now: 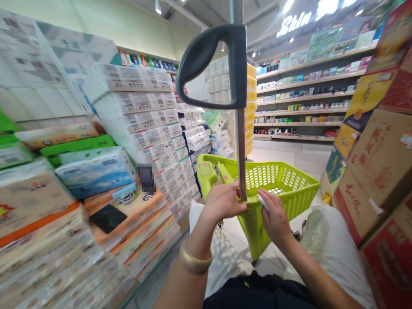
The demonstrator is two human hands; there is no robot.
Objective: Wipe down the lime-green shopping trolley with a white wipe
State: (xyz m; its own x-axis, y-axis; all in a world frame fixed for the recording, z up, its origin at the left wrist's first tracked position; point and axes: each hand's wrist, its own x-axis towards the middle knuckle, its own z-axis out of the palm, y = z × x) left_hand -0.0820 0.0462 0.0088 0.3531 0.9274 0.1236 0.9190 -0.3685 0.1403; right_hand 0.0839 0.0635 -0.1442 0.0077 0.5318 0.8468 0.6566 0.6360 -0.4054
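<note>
A lime green shopping basket [289, 184] stands on the floor in front of me, with a metal pull rod [240, 150] rising to a dark grey handle [212, 64]. My left hand [223, 201], with a gold bangle on the wrist, is closed round the foot of the rod at the basket's rim. My right hand [273, 219] rests on the rim beside it, fingers pinched on a small white cloth or tissue [262, 201].
Stacked packs of tissue and toilet paper [141, 116] fill the left side, with a black phone [107, 218] lying on one pack. Cardboard boxes [376, 171] are stacked on the right. Store shelves [302, 107] line the far wall beyond the tiled aisle.
</note>
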